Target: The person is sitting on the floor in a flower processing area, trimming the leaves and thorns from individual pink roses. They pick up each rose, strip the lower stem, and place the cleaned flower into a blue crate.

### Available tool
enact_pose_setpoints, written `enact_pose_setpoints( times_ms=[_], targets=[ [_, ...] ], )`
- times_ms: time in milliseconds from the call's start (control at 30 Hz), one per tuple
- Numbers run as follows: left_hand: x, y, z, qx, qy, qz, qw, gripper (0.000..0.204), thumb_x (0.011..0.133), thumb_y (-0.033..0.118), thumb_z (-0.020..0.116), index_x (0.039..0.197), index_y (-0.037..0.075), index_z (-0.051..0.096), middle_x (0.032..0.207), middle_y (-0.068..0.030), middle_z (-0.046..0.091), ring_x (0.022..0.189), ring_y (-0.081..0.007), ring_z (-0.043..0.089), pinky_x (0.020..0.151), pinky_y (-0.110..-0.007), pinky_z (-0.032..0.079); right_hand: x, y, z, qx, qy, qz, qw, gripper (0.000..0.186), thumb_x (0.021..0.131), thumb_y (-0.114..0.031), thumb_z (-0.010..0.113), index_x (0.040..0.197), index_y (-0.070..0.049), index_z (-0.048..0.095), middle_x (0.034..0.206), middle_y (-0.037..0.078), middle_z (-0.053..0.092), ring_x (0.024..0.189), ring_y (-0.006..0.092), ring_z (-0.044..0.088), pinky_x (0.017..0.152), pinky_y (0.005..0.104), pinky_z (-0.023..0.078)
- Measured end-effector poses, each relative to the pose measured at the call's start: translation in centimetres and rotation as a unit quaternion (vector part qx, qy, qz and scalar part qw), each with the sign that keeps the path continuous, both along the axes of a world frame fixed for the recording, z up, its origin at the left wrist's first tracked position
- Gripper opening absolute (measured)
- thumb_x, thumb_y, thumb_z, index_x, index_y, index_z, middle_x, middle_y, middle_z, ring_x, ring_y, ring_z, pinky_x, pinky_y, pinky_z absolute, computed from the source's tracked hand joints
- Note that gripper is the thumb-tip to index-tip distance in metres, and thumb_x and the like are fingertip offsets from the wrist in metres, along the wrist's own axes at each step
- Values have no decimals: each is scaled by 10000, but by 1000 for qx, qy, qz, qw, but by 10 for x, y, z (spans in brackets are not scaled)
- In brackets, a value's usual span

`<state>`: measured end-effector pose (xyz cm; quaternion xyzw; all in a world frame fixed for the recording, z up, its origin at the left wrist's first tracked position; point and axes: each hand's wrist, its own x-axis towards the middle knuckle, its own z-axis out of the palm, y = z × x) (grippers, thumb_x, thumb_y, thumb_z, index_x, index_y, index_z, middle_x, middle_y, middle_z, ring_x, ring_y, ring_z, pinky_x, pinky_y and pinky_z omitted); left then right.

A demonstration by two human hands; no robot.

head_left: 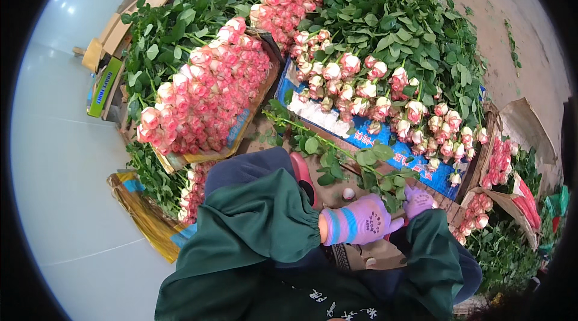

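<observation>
A leafy rose stem [325, 143] slants from the upper left down to my hands, its flower head out of sight. My right hand [417, 202], in a light purple glove, is closed around the stem's lower right end among the leaves. Just left of it is my left hand [368, 221], in a purple glove with a blue-striped cuff. It is curled, one finger reaching toward the right hand, and touches the lower leaves. What its other fingers hold, if anything, is hidden. Cut pink-and-white roses [382, 107] lie in front on a blue printed sheet [385, 148].
A dense stack of pink roses [211, 92] rests on a tilted board at the left. More roses [498, 163] and cardboard [530, 128] stand at the right. A white wall [72, 158] bounds the left side. A loose petal [348, 193] lies on the floor by a pink shoe [303, 176].
</observation>
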<state>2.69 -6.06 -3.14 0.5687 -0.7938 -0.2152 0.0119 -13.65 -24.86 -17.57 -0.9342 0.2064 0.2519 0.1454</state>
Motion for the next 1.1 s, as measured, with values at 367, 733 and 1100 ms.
enact_pose_setpoints(
  times_ms=[367, 733, 1100],
  targets=[
    [10, 7, -5, 9, 31, 15, 999, 506, 857, 170, 522, 1356, 93, 485, 708, -42, 609, 615, -245, 609, 528, -372, 428, 46, 32, -54, 45, 94, 2, 995, 377, 838, -184, 563, 1203, -88, 567, 1102, 194, 654, 1031, 337, 634, 843, 447, 500],
    [1, -17, -7, -16, 38, -20, 999, 497, 872, 336, 612, 1293, 88, 525, 655, -64, 619, 568, -261, 609, 530, -386, 455, 36, 27, -136, 0, 45, -166, 985, 212, 841, -169, 523, 898, -112, 720, 928, 81, 699, 895, 233, 672, 725, 402, 538],
    [8, -1, -44, 150, 53, 38, 987, 395, 906, 372, 540, 1154, 65, 552, 749, -151, 645, 696, -354, 635, 616, -489, 480, 22, -11, -69, 180, -55, -111, 976, 319, 875, -353, 603, 1031, -89, 692, 900, 156, 686, 817, 292, 651, 740, 420, 523]
  ],
)
